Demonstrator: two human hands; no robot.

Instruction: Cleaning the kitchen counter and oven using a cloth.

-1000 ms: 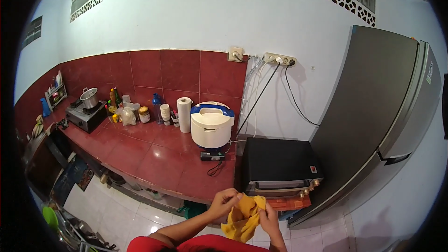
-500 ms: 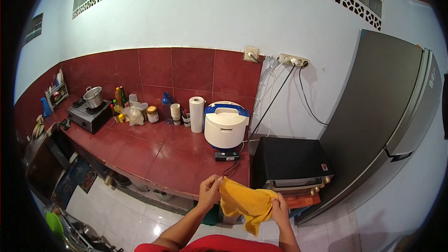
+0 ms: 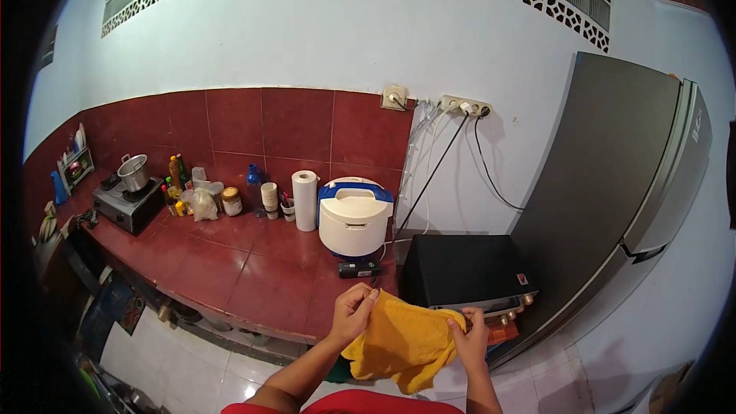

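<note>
A yellow-orange cloth (image 3: 402, 341) hangs stretched between my two hands in front of the counter's near edge. My left hand (image 3: 354, 313) pinches its upper left corner, fingers closed. At the upper right edge, my right hand (image 3: 469, 335) grips the cloth with thumb and fingers. The lower part droops loosely in folds. Just beyond my left hand, a small black box-shaped device (image 3: 359, 270) lies on the counter before a white and blue rice cooker (image 3: 355, 218). A black toaster oven (image 3: 464, 270) stands just past my right hand.
The red tiled counter (image 3: 218, 268) runs leftward, bearing a paper towel roll (image 3: 304, 201), stacked cups (image 3: 269, 199), several jars and bottles, and a stove (image 3: 126, 203) with a metal pot (image 3: 133, 174). A tall grey fridge (image 3: 598, 176) stands at right. Power cords hang from a wall socket strip (image 3: 464, 106).
The cloth is spread wider and has come up closer to me, both hands still on it. My right hand has shifted right and up. The view has tilted slightly.
</note>
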